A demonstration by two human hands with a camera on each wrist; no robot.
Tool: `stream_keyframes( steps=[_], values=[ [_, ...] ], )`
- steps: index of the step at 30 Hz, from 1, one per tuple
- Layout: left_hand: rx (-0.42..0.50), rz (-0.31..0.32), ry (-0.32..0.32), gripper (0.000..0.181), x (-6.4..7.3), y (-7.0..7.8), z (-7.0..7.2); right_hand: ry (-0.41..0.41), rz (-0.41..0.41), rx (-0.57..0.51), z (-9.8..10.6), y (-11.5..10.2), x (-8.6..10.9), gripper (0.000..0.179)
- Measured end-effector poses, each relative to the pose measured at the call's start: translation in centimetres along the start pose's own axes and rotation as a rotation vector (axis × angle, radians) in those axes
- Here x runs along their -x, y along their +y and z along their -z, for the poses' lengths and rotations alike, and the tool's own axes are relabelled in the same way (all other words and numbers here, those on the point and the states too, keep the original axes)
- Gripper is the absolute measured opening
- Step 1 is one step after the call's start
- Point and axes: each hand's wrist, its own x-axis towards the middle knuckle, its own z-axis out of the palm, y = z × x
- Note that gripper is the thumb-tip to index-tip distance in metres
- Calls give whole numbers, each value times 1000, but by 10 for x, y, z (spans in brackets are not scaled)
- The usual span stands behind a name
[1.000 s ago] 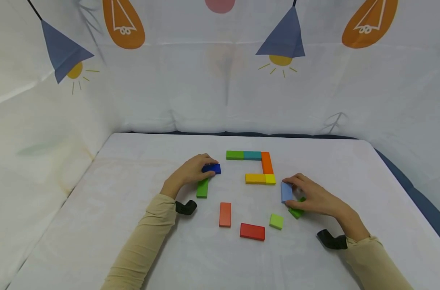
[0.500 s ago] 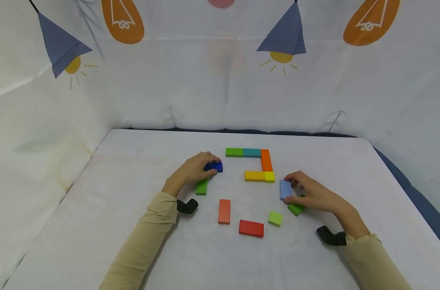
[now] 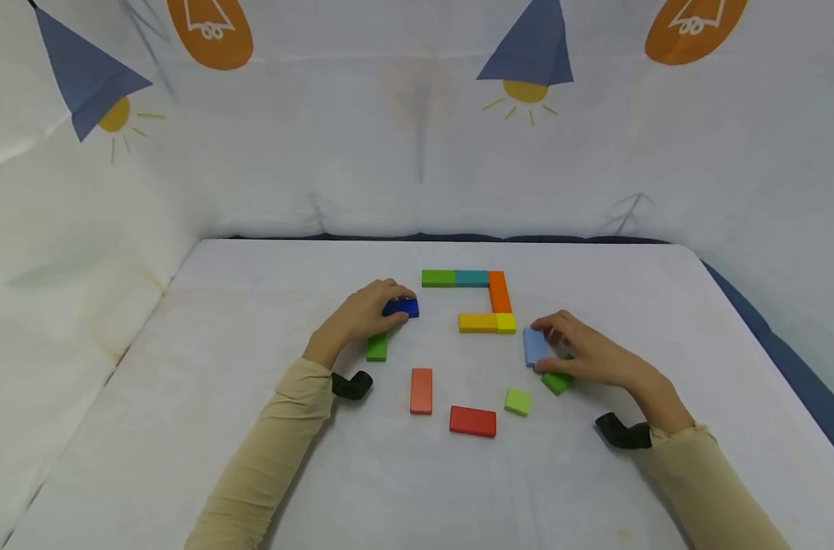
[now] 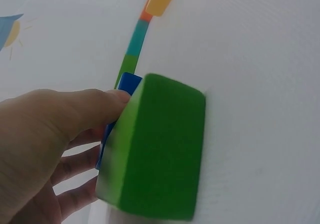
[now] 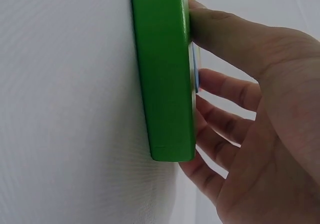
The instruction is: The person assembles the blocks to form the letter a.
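Note:
In the head view my left hand (image 3: 358,317) pinches a dark blue wooden block (image 3: 408,308) between thumb and fingers. A green block (image 3: 377,349) lies just below that hand; in the left wrist view this green block (image 4: 162,149) partly hides the blue one. On the right side, my right hand (image 3: 596,355) holds a light blue block (image 3: 534,347) by its two ends, thumb at the near end. Under the right thumb lies another green block (image 3: 556,383), which fills much of the right wrist view and covers most of the light blue block (image 5: 196,71).
Joined green (image 3: 438,278), teal (image 3: 471,278), orange (image 3: 499,292), amber (image 3: 477,322) and yellow (image 3: 505,323) blocks form a hooked shape. Nearer lie salmon (image 3: 421,391), red (image 3: 473,421) and lime (image 3: 518,401) blocks on the white table (image 3: 266,305).
My left hand has slid the dark blue block slightly right, closer to the left end of the joined blocks. The right hand keeps its hold with little movement. The head view has shifted slightly.

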Motion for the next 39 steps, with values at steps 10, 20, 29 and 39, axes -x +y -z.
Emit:
stream_keyframes(
  steps=[10,20,29,39],
  values=[
    [-16,1,-5,37,-3,2,-2,-3,-2,-13,0,1,-1,61],
    [-14,-21,8,37,-4,4,-5,14,1,-15,-1,3,-2,63],
    [-20,-29,3,37,-5,8,-8,8,2,-28,-1,2,-2,61],
    [-39,-21,2,37,-5,13,-11,12,-1,-19,-3,2,-1,61]
  ],
)
